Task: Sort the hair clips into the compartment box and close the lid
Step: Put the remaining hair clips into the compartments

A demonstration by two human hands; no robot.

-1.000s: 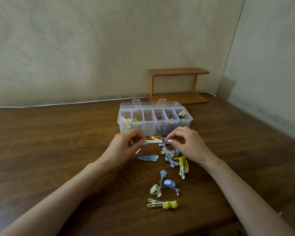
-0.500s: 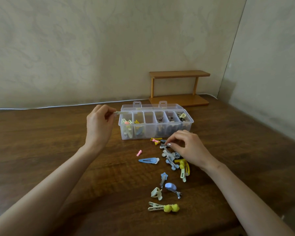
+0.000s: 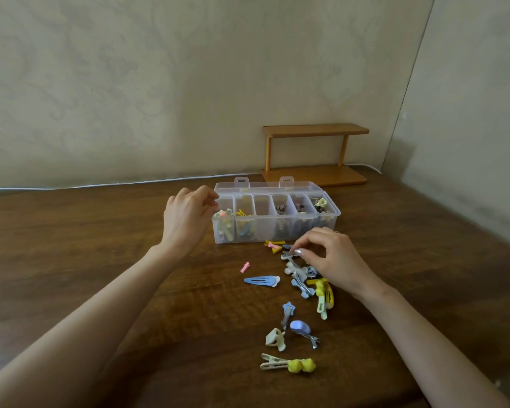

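Observation:
The clear compartment box (image 3: 262, 231) stands open on the wooden table, its lid (image 3: 265, 187) tipped back behind it. Most of its compartments hold clips. My left hand (image 3: 189, 219) hovers at the box's left end with loosely curled fingers over the leftmost compartment, and nothing shows in it. A cream clip (image 3: 226, 229) lies in that compartment. My right hand (image 3: 333, 260) rests on the pile of loose clips in front of the box, its thumb and forefinger pinching a small grey clip (image 3: 287, 255). Nearer me lie a blue snap clip (image 3: 261, 280), a yellow clip (image 3: 324, 293) and a cream clip with yellow balls (image 3: 287, 365).
A small two-level wooden shelf (image 3: 315, 154) stands against the wall behind the box. A white cable (image 3: 100, 185) runs along the table's back edge. A wall corner closes in on the right. A tiny pink clip (image 3: 244, 267) lies left of the pile.
My left hand carried the cream clip from in front of the box up to the leftmost compartment and no longer holds it. My right hand stayed at the pile and pinched a grey clip.

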